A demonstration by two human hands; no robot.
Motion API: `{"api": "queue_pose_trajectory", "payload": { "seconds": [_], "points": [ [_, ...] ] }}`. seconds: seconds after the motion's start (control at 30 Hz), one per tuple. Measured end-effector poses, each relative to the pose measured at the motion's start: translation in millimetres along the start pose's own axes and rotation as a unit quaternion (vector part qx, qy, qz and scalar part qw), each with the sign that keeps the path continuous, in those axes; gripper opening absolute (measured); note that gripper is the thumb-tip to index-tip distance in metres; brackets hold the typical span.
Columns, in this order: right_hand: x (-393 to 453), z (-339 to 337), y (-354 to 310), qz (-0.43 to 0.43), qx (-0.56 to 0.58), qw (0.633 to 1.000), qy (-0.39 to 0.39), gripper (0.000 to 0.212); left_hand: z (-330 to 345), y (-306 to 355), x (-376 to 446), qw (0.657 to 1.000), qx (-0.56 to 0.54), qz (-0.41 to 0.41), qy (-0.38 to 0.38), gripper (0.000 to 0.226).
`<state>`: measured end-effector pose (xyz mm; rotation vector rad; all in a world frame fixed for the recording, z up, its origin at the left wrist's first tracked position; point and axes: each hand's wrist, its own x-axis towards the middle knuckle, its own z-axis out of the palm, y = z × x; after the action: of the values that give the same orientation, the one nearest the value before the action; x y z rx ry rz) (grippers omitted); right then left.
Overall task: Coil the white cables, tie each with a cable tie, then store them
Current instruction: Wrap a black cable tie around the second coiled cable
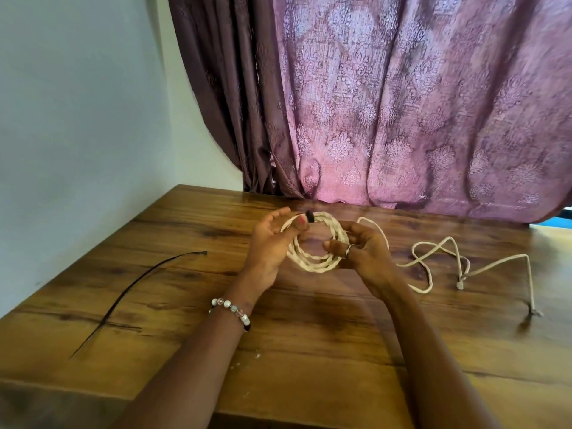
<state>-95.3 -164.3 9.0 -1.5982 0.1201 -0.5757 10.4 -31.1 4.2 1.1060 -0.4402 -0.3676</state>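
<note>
My left hand (268,243) pinches the coiled white cable (312,261) at its upper left, beside a black tie (309,217); my right hand (359,249) clasps its right side, above the wooden table (309,351). A loose white cable (439,258) lies right; a spare black cable tie (136,283) lies left.

Glossy wood-grain table (309,335), matt twisted white cable (309,263), patterned cloth curtain (402,103).
</note>
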Motion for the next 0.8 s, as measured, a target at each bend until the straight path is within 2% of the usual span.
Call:
{"api": "queue_pose_trajectory", "payload": {
  "seconds": [0.1,0.2,0.3,0.4,0.6,0.73,0.8],
  "points": [
    [1,-6,3,-0.003,0.026,0.999,0.030,0.021,-2,1,-6,0.988,0.059,-0.114,-0.090,0.022],
    [0,-6,3,0.014,0.056,0.998,0.010,0.020,-1,-1,-8,0.990,0.050,-0.098,-0.093,0.011],
    [-2,-5,2,0.020,0.124,0.992,0.001,0.019,-1,-3,-8,0.994,0.003,-0.060,-0.089,0.032],
    [-5,-2,1,0.014,0.162,0.987,-0.003,0.028,-2,-7,-9,0.995,-0.026,-0.045,-0.089,0.051],
    [-14,-3,8,0.027,0.076,0.996,0.024,0.026,0,-15,-16,0.996,0.050,-0.031,-0.074,0.050],
    [-35,-12,5,0.049,0.054,0.996,0.043,0.019,10,-22,-25,0.992,0.081,-0.052,-0.080,0.030],
    [-47,-23,2,0.074,-0.002,0.995,0.067,0.021,21,-26,-30,0.990,0.097,-0.060,-0.087,0.029]
  ]
}}
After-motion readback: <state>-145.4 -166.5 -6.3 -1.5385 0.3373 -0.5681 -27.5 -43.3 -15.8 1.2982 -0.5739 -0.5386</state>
